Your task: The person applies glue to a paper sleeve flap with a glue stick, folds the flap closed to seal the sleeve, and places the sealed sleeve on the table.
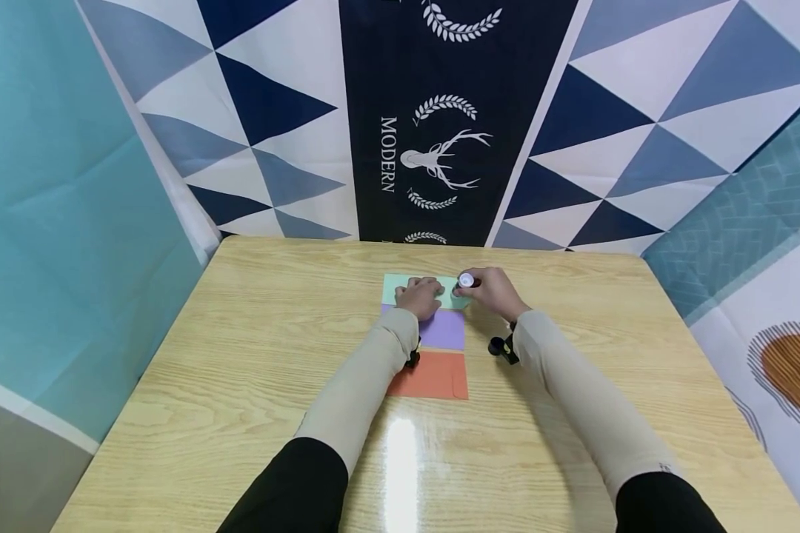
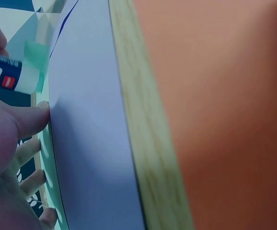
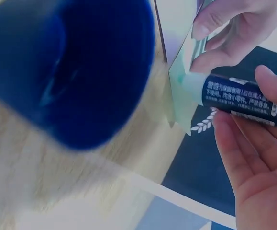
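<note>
My right hand (image 1: 498, 291) grips a glue stick (image 3: 238, 99) with a dark blue, printed label and a pale end. The stick's pale end meets the right part of a mint green paper piece (image 1: 392, 287), where a darker green smear shows in the right wrist view. My left hand (image 1: 418, 297) rests on the same green paper, fingers spread across it. Right below lies a purple paper piece (image 1: 445, 331), its left part hidden by the left hand and sleeve. Nearest me is an orange envelope (image 1: 433, 376) with a flap line at its right, partly under the left forearm.
The light wooden table (image 1: 273, 326) carries the three papers in a column. Behind it hangs a patterned cloth (image 1: 293, 111) with triangles and a deer print. A blurred dark blue shape (image 3: 105, 72) fills the upper left of the right wrist view.
</note>
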### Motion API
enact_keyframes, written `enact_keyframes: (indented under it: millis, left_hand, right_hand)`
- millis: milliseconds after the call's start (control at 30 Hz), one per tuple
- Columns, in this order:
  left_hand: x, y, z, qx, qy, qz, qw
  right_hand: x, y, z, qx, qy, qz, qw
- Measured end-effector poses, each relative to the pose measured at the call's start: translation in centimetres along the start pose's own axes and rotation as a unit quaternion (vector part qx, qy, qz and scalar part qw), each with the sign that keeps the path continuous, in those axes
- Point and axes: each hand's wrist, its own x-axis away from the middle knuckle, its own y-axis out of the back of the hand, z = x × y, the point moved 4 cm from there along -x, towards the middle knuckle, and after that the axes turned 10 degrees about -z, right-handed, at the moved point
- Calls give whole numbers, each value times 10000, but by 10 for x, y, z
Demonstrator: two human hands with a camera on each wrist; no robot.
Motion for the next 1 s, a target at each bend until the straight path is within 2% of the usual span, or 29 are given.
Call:
enact_keyframes:
  millis: [333, 433, 600, 833, 1000]
  left_hand:
    - [10, 8, -1, 102, -41, -73, 9999]
    - [5, 4, 0, 103, -8, -41, 9999]
    - [-2, 0, 0, 189, 38, -5, 9998]
    - [-1, 0, -1, 308, 93, 7, 9995]
    - [2, 6, -3, 257, 23, -119, 9996]
  right_hand:
    - [15, 8, 7, -87, 352, 295, 9989]
    - [17, 14, 8, -142, 133, 338, 9992]
    - [15, 27, 6, -200, -285, 99, 9993]
    - [14, 33, 3, -213, -420, -29, 9989]
    - [15, 38, 1, -167, -469, -216, 9985]
